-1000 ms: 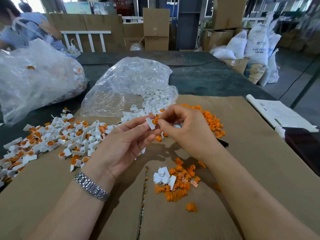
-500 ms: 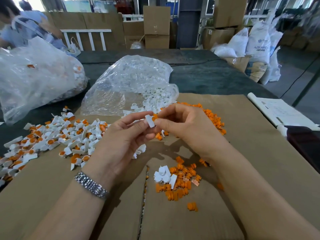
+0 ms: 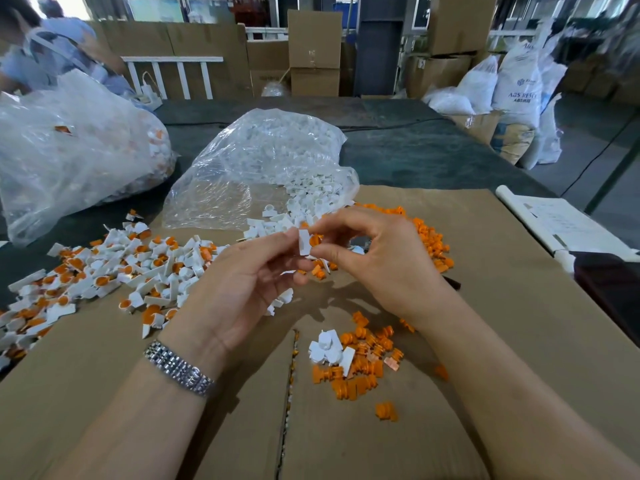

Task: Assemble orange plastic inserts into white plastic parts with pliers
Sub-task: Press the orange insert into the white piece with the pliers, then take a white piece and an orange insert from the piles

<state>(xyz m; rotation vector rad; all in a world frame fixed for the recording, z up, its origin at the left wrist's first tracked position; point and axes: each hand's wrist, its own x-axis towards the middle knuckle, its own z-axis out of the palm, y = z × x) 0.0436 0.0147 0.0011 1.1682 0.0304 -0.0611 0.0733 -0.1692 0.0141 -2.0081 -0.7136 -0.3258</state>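
My left hand (image 3: 242, 289) pinches a small white plastic part (image 3: 304, 242) between thumb and fingertips above the cardboard. My right hand (image 3: 377, 258) meets it from the right, thumb and forefinger pinching an orange insert (image 3: 316, 240) against the white part. Below my hands lies a small heap of orange inserts (image 3: 360, 375) with a few white parts (image 3: 327, 349). More orange inserts (image 3: 433, 244) are spread behind my right hand. Pliers are not clearly visible.
A pile of white parts with orange inserts in them (image 3: 104, 275) covers the left. An open clear bag of white parts (image 3: 263, 164) lies ahead, a larger bag (image 3: 69, 150) at far left. Papers (image 3: 561, 223) lie right. A person (image 3: 41, 57) sits far left.
Both hands stay together at the same spot; the white part has turned a little more upright between my fingers and the orange insert sits closer against it.
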